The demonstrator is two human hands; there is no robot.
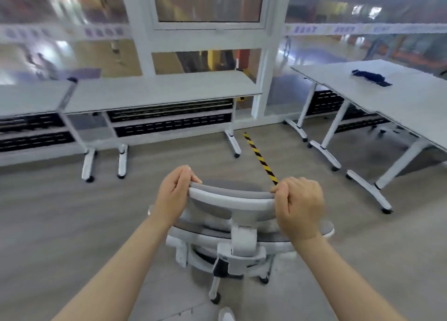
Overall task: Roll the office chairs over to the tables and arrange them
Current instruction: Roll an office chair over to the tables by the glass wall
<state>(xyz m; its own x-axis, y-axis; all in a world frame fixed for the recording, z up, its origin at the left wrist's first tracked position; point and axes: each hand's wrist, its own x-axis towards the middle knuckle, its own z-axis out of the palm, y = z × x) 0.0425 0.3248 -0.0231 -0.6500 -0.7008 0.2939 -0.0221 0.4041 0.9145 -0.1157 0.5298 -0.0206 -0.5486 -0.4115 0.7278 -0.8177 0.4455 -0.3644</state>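
The office chair (pixel 232 226), white-framed with grey padding, stands on the grey floor (pixel 60 211) in the open space between the tables, its back turned toward the person. Both hands grip the curved top bar of its backrest. The left hand (pixel 175 194) wraps the left end of the bar, fingers curled over the top and front edge, the thumb side behind. The right hand (pixel 298 207) clamps the right end in the same way, knuckles up, fingertips tucked over the far edge. Both grips are closed tight on the bar.

The seat is mostly hidden beneath the backrest and the forearms; only part of the wheeled base shows, with a couple of casters visible. A white shoe (pixel 226 314) is cut off at the lower edge.

A black-and-yellow striped tape (pixel 260 158) runs across the floor just beyond the chair, its near end hidden behind the backrest. Ahead stands a long white table (pixel 159 90) against the glass wall; another table (pixel 391 95) sits to the right, carrying a dark blue cloth (pixel 370 77). What lies behind the glass is blurred.
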